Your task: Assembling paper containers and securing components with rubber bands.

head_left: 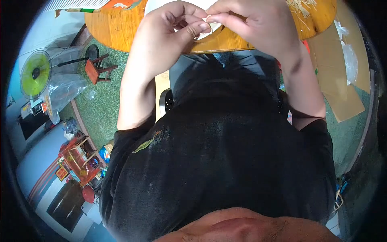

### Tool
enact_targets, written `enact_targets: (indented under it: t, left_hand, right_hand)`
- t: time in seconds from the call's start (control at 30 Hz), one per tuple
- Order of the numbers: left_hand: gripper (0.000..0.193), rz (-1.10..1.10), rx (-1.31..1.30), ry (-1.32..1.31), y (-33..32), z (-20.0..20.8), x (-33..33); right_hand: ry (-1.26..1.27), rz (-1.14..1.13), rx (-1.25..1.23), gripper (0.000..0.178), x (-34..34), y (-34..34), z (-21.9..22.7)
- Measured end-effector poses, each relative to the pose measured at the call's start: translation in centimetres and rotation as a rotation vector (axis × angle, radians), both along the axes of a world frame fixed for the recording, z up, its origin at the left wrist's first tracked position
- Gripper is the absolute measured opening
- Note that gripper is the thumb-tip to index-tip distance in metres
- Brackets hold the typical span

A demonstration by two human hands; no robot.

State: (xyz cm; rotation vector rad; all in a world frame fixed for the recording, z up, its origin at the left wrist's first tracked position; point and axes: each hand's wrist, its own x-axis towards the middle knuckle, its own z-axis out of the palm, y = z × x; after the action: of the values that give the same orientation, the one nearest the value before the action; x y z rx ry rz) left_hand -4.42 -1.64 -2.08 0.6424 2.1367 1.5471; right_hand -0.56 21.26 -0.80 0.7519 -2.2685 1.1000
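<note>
Fingertips of the left hand (171,30) and right hand (260,24) pinch a small pale piece (209,19) over a white plate (154,5) by the near edge of the wooden table (115,30); pale strands (300,6) lie toward its right edge.

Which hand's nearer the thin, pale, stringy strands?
Right: the right hand is just left of the strands; the left hand is farther left.

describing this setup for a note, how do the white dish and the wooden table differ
The white dish is plain and pale; the wooden table is yellow-brown with visible grain.
The table is larger, spreading past the dish on both sides.
Both the dish and the table are partly hidden by the left hand and cut off by the picture's top edge.
</note>
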Motion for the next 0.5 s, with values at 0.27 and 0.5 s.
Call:
enact_targets:
  t: [0.27, 0.5]
  left_hand:
    - [0.007, 0.041, -0.220, -0.109, 1.6, 3.7, 0.3]
    - [0.007, 0.049, -0.138, -0.138, 1.8, 3.9, 0.0]
  right_hand:
    - [-0.034, -0.021, -0.035, 0.015, -0.3, -0.2, 0.0]
    - [0.304, -0.442, -0.222, 0.011, 0.7, -1.2, -4.7]
